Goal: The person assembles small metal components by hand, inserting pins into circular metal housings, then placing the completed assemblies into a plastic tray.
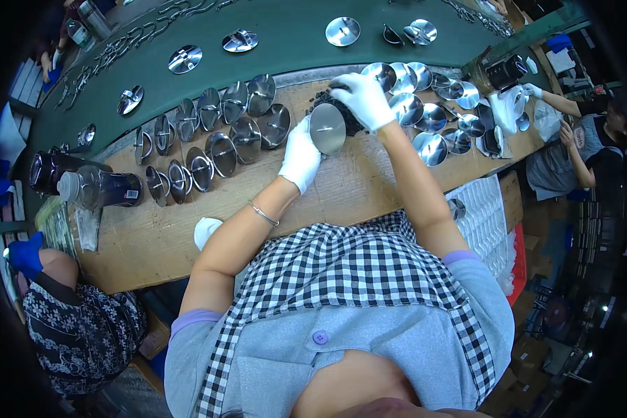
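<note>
My left hand, in a white glove, grips a round metal disc by its edge. The disc is tilted, its flat face toward me, with a small mark at its centre. Gloved in white too, my right hand reaches over a pile of small dark parts just beyond the disc. Its fingers are bent down and drawn together at the pile; anything between them is hidden. Two rows of shiny discs stand tilted on the wooden table to the left. More polished discs lie overlapping to the right.
A green conveyor belt beyond the table carries scattered discs and curved metal pieces. Lidded jars stand at the left end. White trays sit at right. One person works at right; another sits at left.
</note>
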Available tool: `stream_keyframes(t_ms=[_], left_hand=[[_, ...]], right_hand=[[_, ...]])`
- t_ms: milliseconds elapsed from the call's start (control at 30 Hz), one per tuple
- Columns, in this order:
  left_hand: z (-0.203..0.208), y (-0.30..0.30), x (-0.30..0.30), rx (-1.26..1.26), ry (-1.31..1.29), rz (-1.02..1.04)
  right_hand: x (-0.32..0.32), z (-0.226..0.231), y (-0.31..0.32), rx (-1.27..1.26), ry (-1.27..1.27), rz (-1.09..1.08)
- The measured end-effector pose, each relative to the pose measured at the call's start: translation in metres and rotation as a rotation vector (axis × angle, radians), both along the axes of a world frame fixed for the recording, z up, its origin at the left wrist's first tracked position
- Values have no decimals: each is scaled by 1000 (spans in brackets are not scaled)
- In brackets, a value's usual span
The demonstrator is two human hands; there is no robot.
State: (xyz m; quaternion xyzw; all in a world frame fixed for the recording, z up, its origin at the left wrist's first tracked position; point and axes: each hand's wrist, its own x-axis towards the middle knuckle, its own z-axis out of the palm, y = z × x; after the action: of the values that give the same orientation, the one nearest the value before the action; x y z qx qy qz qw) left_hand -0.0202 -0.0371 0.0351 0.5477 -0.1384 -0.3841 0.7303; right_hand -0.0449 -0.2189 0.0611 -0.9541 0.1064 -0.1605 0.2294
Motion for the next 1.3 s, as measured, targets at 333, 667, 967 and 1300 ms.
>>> stream_keyframes(t_ms=[333, 667, 967, 1300], left_hand=[[1, -2, -2, -57, 236, 52], [-9, -6, 0, -166, 250, 161], [0, -7, 3, -110, 425, 138], [-9, -6, -1, -52, 263, 87]], right_hand=[[30, -22, -7, -59, 142, -87], [-52, 28, 55, 728, 90, -63], [-61, 23, 67, 623, 12, -110], [-60, 16, 71, 166, -73, -20]])
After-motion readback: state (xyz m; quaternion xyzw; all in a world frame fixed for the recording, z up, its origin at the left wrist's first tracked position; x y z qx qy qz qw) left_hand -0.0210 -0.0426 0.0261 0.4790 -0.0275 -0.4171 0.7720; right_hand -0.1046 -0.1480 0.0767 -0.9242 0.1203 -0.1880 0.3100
